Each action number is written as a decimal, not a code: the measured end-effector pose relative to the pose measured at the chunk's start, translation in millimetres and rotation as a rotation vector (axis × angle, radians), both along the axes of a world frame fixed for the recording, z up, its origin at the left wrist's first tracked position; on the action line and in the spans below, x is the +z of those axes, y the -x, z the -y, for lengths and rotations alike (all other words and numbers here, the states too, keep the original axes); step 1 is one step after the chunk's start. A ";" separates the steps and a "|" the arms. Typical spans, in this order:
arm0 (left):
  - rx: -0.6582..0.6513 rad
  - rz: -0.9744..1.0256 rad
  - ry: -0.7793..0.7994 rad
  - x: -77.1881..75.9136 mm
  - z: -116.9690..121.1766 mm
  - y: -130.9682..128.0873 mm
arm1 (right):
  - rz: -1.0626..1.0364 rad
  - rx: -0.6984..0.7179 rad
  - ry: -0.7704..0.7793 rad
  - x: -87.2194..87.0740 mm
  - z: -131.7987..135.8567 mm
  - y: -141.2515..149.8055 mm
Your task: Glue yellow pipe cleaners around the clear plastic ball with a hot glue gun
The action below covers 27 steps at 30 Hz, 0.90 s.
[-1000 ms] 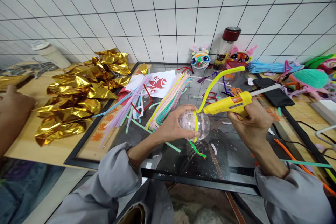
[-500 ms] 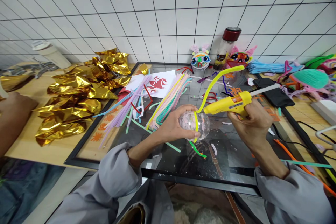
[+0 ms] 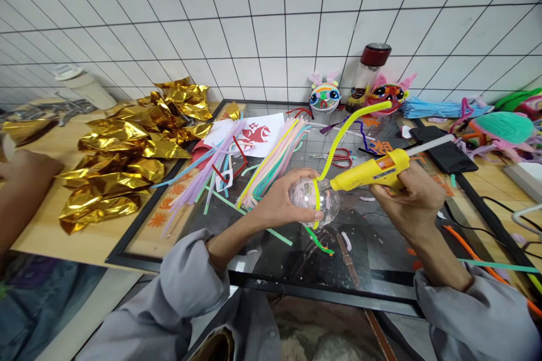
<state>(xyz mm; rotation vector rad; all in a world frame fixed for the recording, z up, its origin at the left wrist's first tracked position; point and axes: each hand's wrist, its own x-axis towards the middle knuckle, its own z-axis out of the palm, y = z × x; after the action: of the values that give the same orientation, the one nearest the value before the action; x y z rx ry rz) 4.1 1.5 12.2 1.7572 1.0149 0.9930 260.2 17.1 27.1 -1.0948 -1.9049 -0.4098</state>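
Observation:
My left hand [image 3: 283, 198] is closed round a clear plastic ball [image 3: 330, 203], held just above the dark glass tabletop. A yellow pipe cleaner [image 3: 341, 134] runs across the ball's surface, and its free end curves up and away to the right. In my right hand [image 3: 412, 194] is a yellow hot glue gun [image 3: 370, 172] with a white glue stick [image 3: 432, 144] poking out of its back. The gun's nozzle points left at the ball, close to the yellow strip; whether it touches cannot be made out. Below the ball lies a short green pipe cleaner [image 3: 319, 242].
Bundled pastel pipe cleaners [image 3: 275, 161] and red-handled scissors [image 3: 342, 158] lie beyond my hands. Gold foil [image 3: 114, 169] covers the left side, beside another person's arm [image 3: 31, 186]. A glass bottle [image 3: 363, 82], decorated balls [image 3: 324, 96] and a black phone [image 3: 444, 149] stand or lie behind.
My right hand has shifted slightly right with the glue gun, and the gun's nozzle now shows beside the yellow strip. My left hand and the ball have hardly moved.

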 end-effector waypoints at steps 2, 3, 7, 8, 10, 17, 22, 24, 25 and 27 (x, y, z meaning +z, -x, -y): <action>0.005 -0.011 -0.006 0.0 -0.1 0.1 | 0.002 0.008 0.001 0.3 -0.1 -0.3; 0.006 -0.014 -0.006 0.3 -0.1 0.2 | 0.001 0.015 0.000 0.4 -0.2 -0.3; 0.008 -0.017 -0.004 2.0 0.2 0.4 | 0.001 0.036 -0.005 1.0 0.1 -0.5; 0.007 -0.019 -0.004 2.4 0.3 0.5 | 0.001 0.030 0.003 1.2 0.4 -0.4; 0.006 -0.020 0.000 2.8 0.5 0.6 | -0.007 0.007 0.036 1.8 1.2 -0.2; 0.000 -0.008 0.004 1.4 -0.4 0.2 | -0.057 -0.075 0.118 4.5 2.5 3.0; 0.004 -0.003 0.011 2.1 0.2 -0.7 | -0.065 -0.097 0.123 4.9 2.4 4.8; 0.001 0.004 0.012 2.3 0.5 -0.9 | -0.066 -0.093 0.116 4.9 2.3 5.3; -0.001 0.005 0.009 2.2 0.6 -0.8 | -0.067 -0.087 0.112 4.8 2.3 5.6; -0.007 0.012 -0.002 2.0 0.6 -0.8 | -0.070 -0.074 0.101 4.6 2.1 6.2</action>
<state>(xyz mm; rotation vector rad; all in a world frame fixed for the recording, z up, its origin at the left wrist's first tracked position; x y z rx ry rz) 4.8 0.9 14.2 1.7538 1.0002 0.9991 254.0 14.9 31.7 -1.2335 -1.8443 -0.3148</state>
